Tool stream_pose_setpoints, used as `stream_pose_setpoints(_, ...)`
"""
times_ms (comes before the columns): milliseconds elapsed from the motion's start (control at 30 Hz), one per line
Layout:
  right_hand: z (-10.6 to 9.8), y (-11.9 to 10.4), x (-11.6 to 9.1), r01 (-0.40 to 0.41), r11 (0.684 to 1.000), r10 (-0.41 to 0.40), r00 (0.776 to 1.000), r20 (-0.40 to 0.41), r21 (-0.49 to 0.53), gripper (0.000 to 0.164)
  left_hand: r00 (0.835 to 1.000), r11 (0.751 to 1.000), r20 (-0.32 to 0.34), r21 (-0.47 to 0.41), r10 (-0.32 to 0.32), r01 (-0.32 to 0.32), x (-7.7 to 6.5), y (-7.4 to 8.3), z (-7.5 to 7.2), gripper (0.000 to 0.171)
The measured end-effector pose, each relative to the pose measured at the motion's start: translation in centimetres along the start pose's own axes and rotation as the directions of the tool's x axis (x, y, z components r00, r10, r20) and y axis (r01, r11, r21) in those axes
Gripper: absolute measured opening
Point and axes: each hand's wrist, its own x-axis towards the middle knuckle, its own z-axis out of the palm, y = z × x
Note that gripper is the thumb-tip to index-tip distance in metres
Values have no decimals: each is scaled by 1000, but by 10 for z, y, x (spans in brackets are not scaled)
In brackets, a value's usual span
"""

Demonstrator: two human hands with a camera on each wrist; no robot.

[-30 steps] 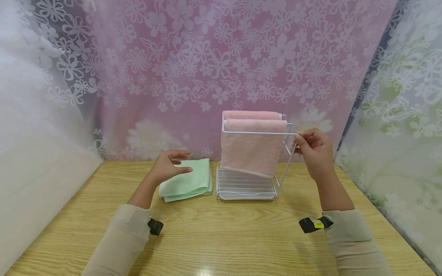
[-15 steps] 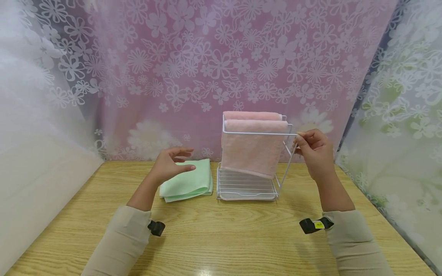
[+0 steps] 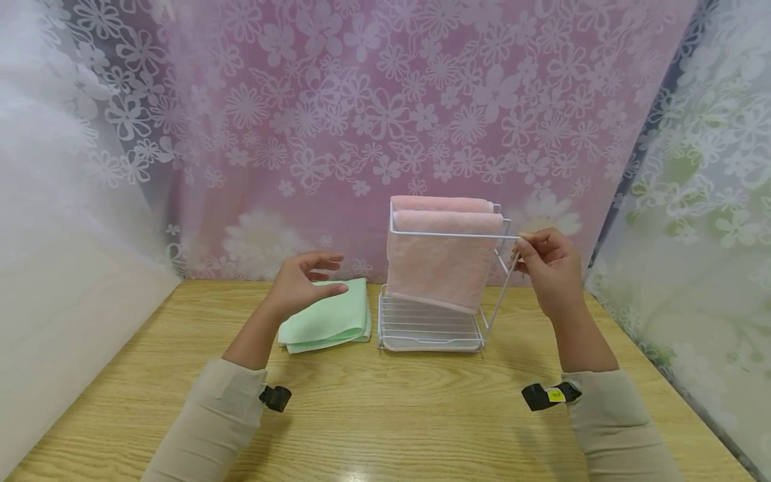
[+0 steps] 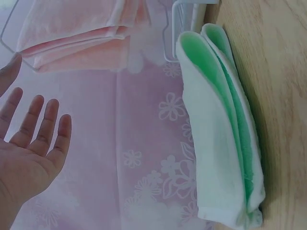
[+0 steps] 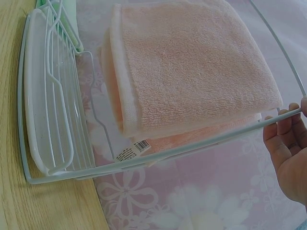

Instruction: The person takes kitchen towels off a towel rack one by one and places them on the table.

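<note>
A white wire rack (image 3: 430,325) with a tray at its base stands toward the back of the table. Two pink towels (image 3: 442,261) hang folded over its upper bars; a printed label (image 5: 133,151) shows under one in the right wrist view. My right hand (image 3: 551,264) pinches the rack's front top corner between thumb and fingers. Left of the rack lies a folded green towel (image 3: 331,318), its layered edge (image 4: 225,129) facing the left wrist camera. My left hand (image 3: 304,284) hovers above the green towel, fingers spread from the thumb, holding nothing.
The wooden table (image 3: 373,415) runs up to a pink flowered curtain (image 3: 337,134) right behind the rack. Pale sheeting (image 3: 72,234) closes off the left side, and a flowered curtain (image 3: 705,221) the right.
My left hand has drifted slightly right and up, toward the rack. My right hand keeps its pinch on the rack's corner, and the rack and towels stay in place.
</note>
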Motion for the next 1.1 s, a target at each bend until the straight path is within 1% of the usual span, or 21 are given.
stream_pose_setpoints(233, 1, 1, 1, 9, 1000, -9, 1000, -5, 0, 6, 999, 999, -3, -19, 36, -36, 3, 6, 2, 52)
stream_pose_setpoints(467, 0, 1, 0, 6, 1000, -7, 1000, -5, -21, 10, 999, 999, -1, -19, 33, -33, 5, 14, 3, 51)
stream_pose_setpoints(633, -1, 1, 0, 6, 1000, -6, 1000, -9, -24, 10, 998, 998, 5, -18, 68, -68, 6, 20, 4, 51)
stream_pose_setpoints(800, -1, 0, -1, 12, 1000, -12, 1000, -7, -26, 15, 995, 995, 7, -15, 99, -99, 8, 27, 4, 50)
stream_pose_setpoints(967, -1, 0, -1, 12, 1000, -12, 1000, -5, -29, 16, 993, 993, 10, -20, 116, -116, 9, 30, 4, 50)
stream_pose_setpoints(1100, 1, -1, -1, 6, 1000, -6, 1000, -10, -15, 15, 993, 993, 8, -20, 117, -117, 10, 34, 4, 49)
